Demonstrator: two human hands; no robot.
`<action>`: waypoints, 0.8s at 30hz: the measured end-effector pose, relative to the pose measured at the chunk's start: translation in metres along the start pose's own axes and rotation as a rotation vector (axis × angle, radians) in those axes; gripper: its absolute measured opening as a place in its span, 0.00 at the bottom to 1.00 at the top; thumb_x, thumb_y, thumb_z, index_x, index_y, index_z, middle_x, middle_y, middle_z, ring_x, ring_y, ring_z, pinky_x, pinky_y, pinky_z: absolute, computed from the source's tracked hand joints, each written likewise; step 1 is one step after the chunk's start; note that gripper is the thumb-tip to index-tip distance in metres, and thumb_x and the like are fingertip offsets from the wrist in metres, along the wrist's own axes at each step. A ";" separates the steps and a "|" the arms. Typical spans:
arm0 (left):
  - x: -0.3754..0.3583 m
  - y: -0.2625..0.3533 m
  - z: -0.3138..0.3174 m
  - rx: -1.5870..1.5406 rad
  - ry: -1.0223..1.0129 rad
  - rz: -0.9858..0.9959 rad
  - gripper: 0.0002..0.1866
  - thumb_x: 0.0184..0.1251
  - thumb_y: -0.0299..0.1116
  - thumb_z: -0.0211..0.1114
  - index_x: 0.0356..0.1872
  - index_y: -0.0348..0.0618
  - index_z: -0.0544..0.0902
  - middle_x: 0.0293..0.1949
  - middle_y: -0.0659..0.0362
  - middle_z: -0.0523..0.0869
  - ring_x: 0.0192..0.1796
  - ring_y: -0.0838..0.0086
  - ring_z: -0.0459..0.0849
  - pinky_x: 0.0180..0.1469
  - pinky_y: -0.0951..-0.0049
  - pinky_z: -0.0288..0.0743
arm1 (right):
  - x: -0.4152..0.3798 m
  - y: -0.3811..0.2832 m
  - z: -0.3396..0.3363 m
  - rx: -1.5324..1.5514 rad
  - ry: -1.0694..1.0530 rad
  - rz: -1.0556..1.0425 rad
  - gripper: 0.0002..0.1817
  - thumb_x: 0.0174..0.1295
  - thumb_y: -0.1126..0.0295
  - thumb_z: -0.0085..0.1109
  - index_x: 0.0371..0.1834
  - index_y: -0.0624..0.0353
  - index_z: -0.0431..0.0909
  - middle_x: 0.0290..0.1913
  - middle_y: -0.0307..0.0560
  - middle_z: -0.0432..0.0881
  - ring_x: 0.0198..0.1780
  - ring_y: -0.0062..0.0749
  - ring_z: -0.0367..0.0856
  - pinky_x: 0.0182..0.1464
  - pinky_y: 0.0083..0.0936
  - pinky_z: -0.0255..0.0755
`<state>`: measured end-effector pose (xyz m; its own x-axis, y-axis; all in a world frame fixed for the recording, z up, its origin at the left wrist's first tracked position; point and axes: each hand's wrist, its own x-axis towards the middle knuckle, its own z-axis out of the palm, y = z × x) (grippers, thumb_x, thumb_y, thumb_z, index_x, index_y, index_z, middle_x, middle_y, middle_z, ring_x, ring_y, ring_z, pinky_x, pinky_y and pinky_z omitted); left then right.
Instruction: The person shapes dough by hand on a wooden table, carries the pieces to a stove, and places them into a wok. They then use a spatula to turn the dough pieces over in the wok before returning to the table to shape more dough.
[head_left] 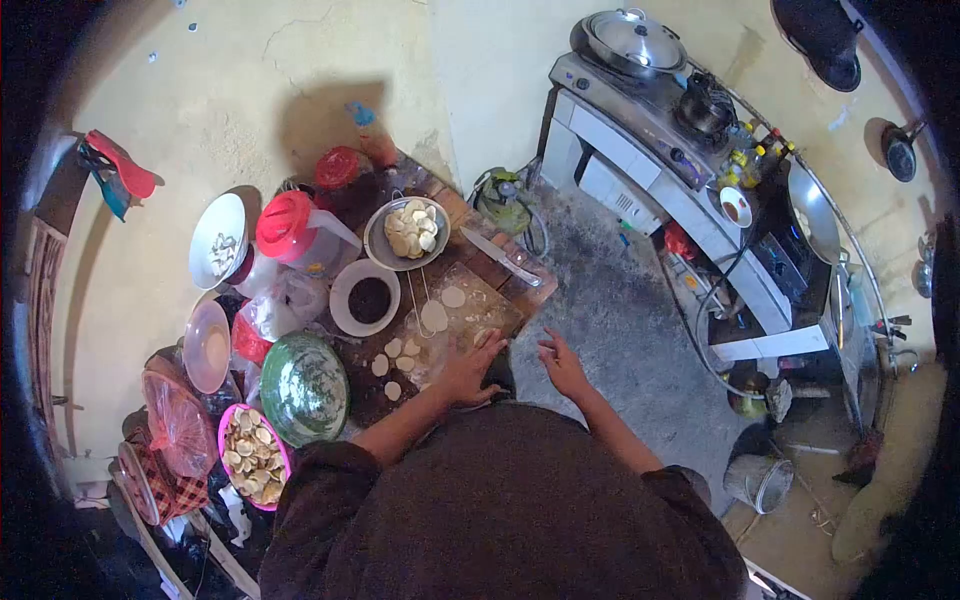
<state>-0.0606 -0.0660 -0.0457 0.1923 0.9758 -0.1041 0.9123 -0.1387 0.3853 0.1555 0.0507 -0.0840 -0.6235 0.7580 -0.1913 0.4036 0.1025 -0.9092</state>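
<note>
My left hand (pixel 468 373) lies at the right edge of a floured wooden board (pixel 475 300), fingers spread, with a pale piece partly visible by its fingertips. My right hand (pixel 564 366) hangs over the floor to the right of the board, fingers apart and holding nothing. Flat pale dough rounds (pixel 433 316) are scattered over the board and the dark table beside it. Beyond them stand a bowl of dark contents (pixel 368 298) and a metal bowl of pale discs (pixel 411 230). A knife (pixel 502 257) rests at the far right of the table.
At left are a red-lidded jug (pixel 290 228), a green basin (pixel 304 388) and a pink-rimmed basket (pixel 253 457) of pale discs. A stove (pixel 640 110) with a lidded pan (pixel 636 42) stands far right. A bucket (pixel 758 482) sits on the floor at right.
</note>
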 end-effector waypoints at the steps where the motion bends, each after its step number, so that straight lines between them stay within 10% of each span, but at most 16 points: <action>1: 0.001 0.001 -0.004 -0.006 -0.032 -0.025 0.48 0.50 0.56 0.61 0.70 0.48 0.51 0.73 0.50 0.45 0.75 0.62 0.42 0.64 0.29 0.25 | 0.001 0.002 0.000 0.014 0.010 0.008 0.27 0.65 0.69 0.49 0.68 0.55 0.56 0.54 0.55 0.77 0.45 0.36 0.81 0.48 0.30 0.73; 24: -0.006 0.002 -0.011 0.045 -0.031 -0.016 0.55 0.47 0.61 0.59 0.72 0.48 0.43 0.73 0.51 0.46 0.75 0.60 0.44 0.59 0.24 0.20 | -0.003 -0.005 0.005 -0.025 -0.037 0.005 0.26 0.66 0.67 0.48 0.67 0.56 0.56 0.54 0.55 0.77 0.46 0.40 0.80 0.49 0.33 0.72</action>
<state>-0.0643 -0.0703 -0.0342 0.1877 0.9724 -0.1389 0.9307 -0.1309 0.3416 0.1521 0.0442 -0.0804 -0.6453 0.7345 -0.2100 0.4231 0.1148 -0.8988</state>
